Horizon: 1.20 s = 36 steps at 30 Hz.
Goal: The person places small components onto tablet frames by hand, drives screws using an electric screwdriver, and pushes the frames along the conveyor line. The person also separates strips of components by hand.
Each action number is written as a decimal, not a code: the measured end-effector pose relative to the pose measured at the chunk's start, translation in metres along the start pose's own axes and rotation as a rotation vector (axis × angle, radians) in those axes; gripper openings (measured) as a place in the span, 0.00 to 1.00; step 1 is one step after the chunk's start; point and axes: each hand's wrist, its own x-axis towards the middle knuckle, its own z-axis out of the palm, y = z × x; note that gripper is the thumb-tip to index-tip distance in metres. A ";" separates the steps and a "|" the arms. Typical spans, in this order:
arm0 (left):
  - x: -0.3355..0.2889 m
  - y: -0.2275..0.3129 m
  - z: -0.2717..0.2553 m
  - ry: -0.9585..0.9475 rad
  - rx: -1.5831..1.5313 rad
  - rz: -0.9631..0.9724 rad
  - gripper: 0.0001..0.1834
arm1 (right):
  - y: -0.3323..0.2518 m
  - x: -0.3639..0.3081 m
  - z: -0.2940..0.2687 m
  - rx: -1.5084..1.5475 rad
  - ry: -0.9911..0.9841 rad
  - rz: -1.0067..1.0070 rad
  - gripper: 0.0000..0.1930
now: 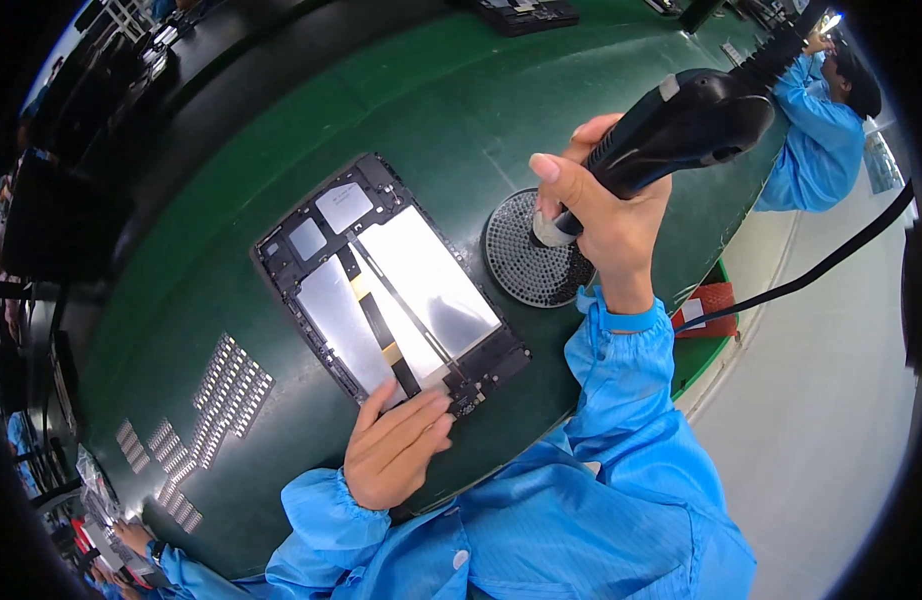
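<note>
Clasping a black corded handheld tool [676, 130], the right hand [618, 225] is by a round perforated disc [521, 272]; the left hand [399, 452], fingers extended, rests on an opened tablet [396, 285].

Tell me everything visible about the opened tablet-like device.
The opened tablet-like device lies flat on the green table, askew, its far end toward the left. Its black rectangular frame bares large shiny, metallic-looking panels, a dark, yellow-patched strip between them, and smaller silvery plates at the far end. The left hand touches its near edge.
</note>
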 end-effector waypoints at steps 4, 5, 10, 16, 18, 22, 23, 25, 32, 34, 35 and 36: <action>0.001 -0.008 -0.018 0.101 0.027 0.041 0.16 | 0.001 0.001 0.001 -0.017 -0.009 0.005 0.15; 0.002 -0.007 -0.022 0.100 0.047 -0.031 0.15 | 0.001 0.000 0.002 -0.020 -0.005 0.014 0.15; -0.001 -0.012 -0.027 0.303 0.010 -0.183 0.09 | 0.000 -0.002 0.005 -0.037 -0.014 0.018 0.14; -0.005 -0.015 -0.038 0.460 0.247 -0.344 0.08 | -0.001 -0.005 0.010 -0.008 -0.027 0.060 0.13; -0.007 -0.015 -0.042 0.498 0.241 -0.457 0.08 | -0.002 -0.006 0.014 -0.026 0.000 0.100 0.14; -0.014 -0.036 -0.044 0.670 -0.446 -0.779 0.09 | -0.007 -0.011 0.013 -0.107 0.038 0.080 0.14; -0.013 -0.042 -0.049 0.642 -0.529 -0.798 0.09 | -0.008 -0.011 0.011 -0.125 0.030 0.037 0.14; -0.012 -0.051 -0.054 0.613 -0.681 -0.814 0.08 | -0.014 -0.012 0.010 -0.089 0.051 0.021 0.15; 0.002 -0.064 -0.071 0.489 -0.813 -0.834 0.09 | -0.038 -0.016 0.033 0.124 -0.100 -0.103 0.17; 0.010 -0.066 -0.073 0.481 -0.763 -0.834 0.10 | -0.043 -0.021 0.049 0.103 -0.123 -0.100 0.17; 0.014 -0.067 -0.074 0.460 -0.716 -0.830 0.10 | -0.046 -0.023 0.057 0.134 -0.159 -0.071 0.18; 0.017 -0.068 -0.074 0.440 -0.667 -0.828 0.10 | -0.049 -0.026 0.066 0.165 -0.195 -0.039 0.18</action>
